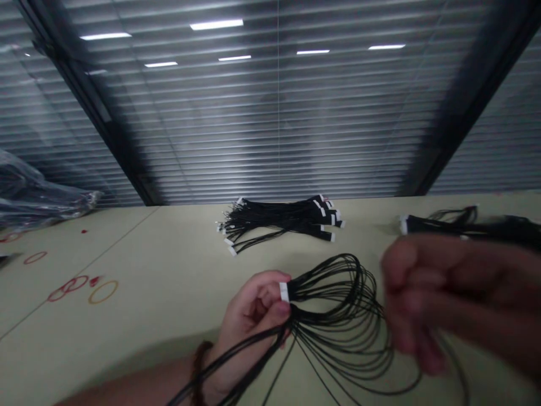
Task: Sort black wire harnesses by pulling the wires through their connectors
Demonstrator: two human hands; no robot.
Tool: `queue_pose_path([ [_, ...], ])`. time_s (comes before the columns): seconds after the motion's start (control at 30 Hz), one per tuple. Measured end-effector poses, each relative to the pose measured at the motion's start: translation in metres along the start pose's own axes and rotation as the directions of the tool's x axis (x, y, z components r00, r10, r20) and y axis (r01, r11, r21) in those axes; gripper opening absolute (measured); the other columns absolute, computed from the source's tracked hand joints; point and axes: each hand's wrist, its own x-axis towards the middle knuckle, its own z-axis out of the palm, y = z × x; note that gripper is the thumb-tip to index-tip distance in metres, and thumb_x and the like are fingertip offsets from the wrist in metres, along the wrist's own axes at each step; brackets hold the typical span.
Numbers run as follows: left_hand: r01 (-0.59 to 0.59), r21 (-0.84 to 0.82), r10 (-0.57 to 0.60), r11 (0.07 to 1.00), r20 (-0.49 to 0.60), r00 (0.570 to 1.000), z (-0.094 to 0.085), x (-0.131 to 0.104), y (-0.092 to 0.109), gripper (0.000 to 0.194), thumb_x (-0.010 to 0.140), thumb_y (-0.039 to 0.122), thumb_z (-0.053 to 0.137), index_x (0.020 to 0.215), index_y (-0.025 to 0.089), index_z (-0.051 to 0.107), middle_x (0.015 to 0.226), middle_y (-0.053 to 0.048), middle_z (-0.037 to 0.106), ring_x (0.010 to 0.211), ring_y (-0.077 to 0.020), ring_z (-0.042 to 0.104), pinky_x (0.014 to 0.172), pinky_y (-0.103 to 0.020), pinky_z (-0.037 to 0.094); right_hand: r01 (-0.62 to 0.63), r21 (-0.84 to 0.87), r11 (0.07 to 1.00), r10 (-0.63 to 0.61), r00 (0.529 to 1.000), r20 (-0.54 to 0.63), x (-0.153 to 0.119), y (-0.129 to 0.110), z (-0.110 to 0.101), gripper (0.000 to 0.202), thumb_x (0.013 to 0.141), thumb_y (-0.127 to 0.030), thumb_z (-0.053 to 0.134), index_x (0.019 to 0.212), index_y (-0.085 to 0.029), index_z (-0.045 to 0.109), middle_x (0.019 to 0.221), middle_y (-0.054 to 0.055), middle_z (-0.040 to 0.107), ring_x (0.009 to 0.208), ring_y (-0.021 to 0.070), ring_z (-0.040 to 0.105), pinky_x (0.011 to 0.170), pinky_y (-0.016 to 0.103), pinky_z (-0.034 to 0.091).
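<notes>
Black thin cables (321, 317), gathered in a looped bundle, are hanging over the middle of the pale cream bench (169, 282). The left hand (253, 313) is clamping them beside a white rectangular end piece (284, 291), any print being too small to read. Held apart, the right hand (431, 296) is curling and blurring; whether it is gripping a strand, I cannot tell. Along the bench's back edge, a white-tipped black cable pile (279, 217) is lying; the right hand is partly hiding another dark cable pile (494, 228).
</notes>
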Motion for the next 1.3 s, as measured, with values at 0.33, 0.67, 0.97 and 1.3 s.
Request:
queue_pose_path([
  [0.33,-0.102,-0.022,0.105,0.995,0.158,0.982,0.002,-0.007,-0.006,0.027,0.087,0.018,0.055,0.111,0.03,0.06,0.07,0.003,0.052,0.053,-0.0021,0.046,0.05,-0.007,0.042,0.216,-0.266,0.939,-0.22,0.975,0.012,-0.019,-0.006,0.047,0.026,0.096,-0.021,0.03,0.087,-0.022,0.055,0.077,-0.001,0.065,0.062,0.0107,0.06,0.05,0.023,0.04],
  [0.67,-0.036,-0.015,0.037,0.999,0.106,0.994,0.01,-0.008,0.006,0.025,0.083,0.018,0.062,0.102,0.033,0.067,0.066,0.004,0.058,0.051,-0.003,0.049,0.05,-0.008,0.045,0.237,-0.237,0.942,-0.236,0.971,0.034,-0.021,-0.009,0.049,0.025,0.093,-0.014,0.033,0.086,-0.021,0.056,0.074,-0.001,0.063,0.057,0.0106,0.055,0.052,0.027,0.037],
  [0.97,-0.004,-0.024,0.006,1.0,0.059,0.998,0.012,-0.011,0.006,0.022,0.079,0.019,0.066,0.098,0.031,0.07,0.064,0.001,0.06,0.048,-0.0054,0.05,0.046,-0.012,0.046,0.355,-0.273,0.894,-0.373,0.928,-0.015,-0.014,-0.011,0.048,0.038,0.097,-0.017,0.024,0.078,-0.019,0.057,0.079,0.002,0.067,0.056,0.0108,0.053,0.05,0.029,0.038],
  [1.3,0.102,-0.048,-0.1,0.994,0.05,0.994,0.013,-0.002,0.004,0.016,0.08,0.023,0.067,0.095,0.028,0.068,0.065,0.003,0.059,0.05,-0.0029,0.05,0.046,-0.009,0.042,0.377,-0.429,0.821,-0.429,0.903,-0.028,-0.007,-0.018,0.043,0.042,0.096,-0.016,0.018,0.089,-0.017,0.06,0.076,0.005,0.067,0.064,0.0172,0.059,0.058,0.032,0.043],
])
